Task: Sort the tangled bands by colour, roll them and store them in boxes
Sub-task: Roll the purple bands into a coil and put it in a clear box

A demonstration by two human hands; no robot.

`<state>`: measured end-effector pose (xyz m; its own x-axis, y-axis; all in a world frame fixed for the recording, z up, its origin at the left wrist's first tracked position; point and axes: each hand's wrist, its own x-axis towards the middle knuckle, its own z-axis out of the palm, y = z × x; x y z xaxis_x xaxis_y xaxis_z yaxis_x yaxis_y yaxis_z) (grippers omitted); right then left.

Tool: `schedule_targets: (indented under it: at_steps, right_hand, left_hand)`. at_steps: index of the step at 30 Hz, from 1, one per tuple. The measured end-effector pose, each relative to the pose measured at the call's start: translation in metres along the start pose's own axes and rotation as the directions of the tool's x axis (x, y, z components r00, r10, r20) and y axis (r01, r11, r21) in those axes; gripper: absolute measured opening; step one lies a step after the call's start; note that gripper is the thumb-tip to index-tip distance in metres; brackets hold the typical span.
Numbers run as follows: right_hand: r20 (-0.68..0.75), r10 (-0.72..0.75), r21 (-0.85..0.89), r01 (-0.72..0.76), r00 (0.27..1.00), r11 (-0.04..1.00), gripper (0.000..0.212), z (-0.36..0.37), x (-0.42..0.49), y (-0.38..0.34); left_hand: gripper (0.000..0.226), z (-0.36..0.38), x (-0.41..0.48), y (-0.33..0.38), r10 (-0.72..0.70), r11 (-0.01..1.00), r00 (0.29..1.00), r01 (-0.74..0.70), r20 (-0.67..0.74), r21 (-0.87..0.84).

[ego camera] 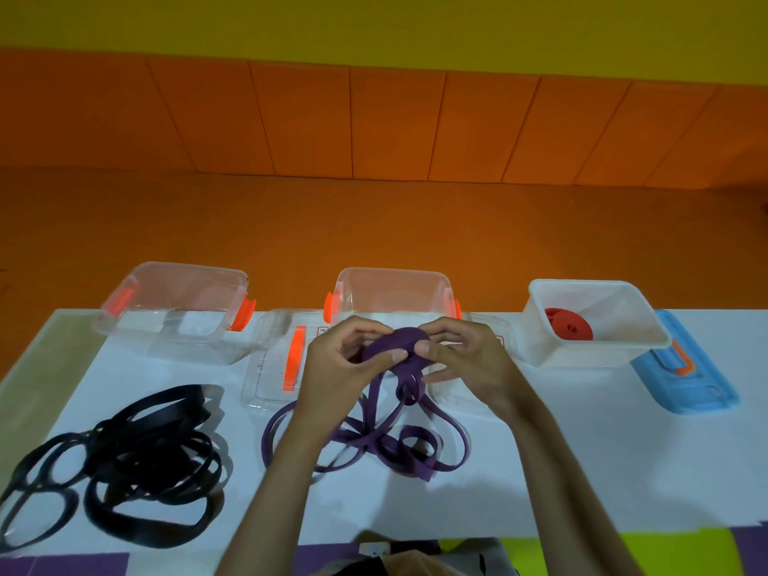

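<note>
At the lower left of the frame a tangle of black bands (120, 459) lies on the white surface (582, 463). Above it stands an empty clear box (174, 305) with orange clips, and a clear lid (274, 367) lies flat to its right. In the centre both forearms reach up from the bottom edge. The left hand (336, 367) and right hand (469, 359) meet in front of a second clear box (392, 293), thumbs and fingertips pinching a partly rolled purple band (399, 347). Its loose loops trail down onto the surface between the wrists. At the right a white box (590, 322) holds a red roll (568, 324), beside a blue lid (685, 367).
</note>
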<state>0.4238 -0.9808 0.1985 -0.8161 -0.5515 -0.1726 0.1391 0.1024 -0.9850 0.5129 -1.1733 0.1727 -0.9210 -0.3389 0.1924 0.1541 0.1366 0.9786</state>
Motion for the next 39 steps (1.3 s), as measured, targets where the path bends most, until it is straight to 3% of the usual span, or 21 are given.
schedule_targets:
  at_steps: [6,10,16,20,25,27,32,39]
  right_hand:
    - [-0.009,-0.066,0.168,0.066,0.998,0.984,0.022,0.01,-0.002,0.008]
    - [0.152,-0.008,-0.081,0.021,0.988,0.997,0.027,-0.004,-0.005,0.001]
    - [0.007,-0.094,-0.027,0.094,0.996,0.995,0.018,0.004,-0.001,-0.005]
    - [-0.031,-0.144,0.082,0.146,0.989,0.986,0.031,0.009,-0.003,-0.001]
    - [-0.037,-0.2,0.087,0.203,0.979,0.975,0.026,0.01,-0.003,0.006]
    - [-0.058,-0.203,0.029,0.205,0.977,0.978,0.02,0.01,-0.002,0.006]
    - [-0.069,-0.358,-0.45,0.291,0.931,0.844,0.028,0.009,0.003,-0.007]
    - [0.025,-0.435,-0.63,0.352,0.9,0.692,0.025,0.011,0.01,-0.006]
  left_hand:
    - [0.035,-0.005,-0.002,0.003,0.003,0.993,1.0,-0.006,-0.027,-0.121]
    - [0.037,-0.012,-0.004,0.001,-0.009,1.0,0.999,0.008,0.036,0.015]
    - [0.037,-0.008,-0.001,0.006,-0.006,1.0,1.0,0.007,0.014,-0.018]
    - [0.033,-0.01,-0.003,0.008,0.006,0.994,1.0,-0.007,-0.009,-0.113]
    - [0.03,-0.019,0.005,0.015,0.01,1.0,1.0,-0.011,0.005,0.011]
    - [0.029,-0.022,0.007,0.015,-0.017,1.0,0.999,0.016,0.047,0.026]
    - [0.03,-0.025,0.009,0.015,-0.003,0.983,1.0,-0.001,0.024,0.185]
    - [0.028,-0.038,0.013,0.024,0.111,0.9,0.99,-0.138,0.089,0.414]
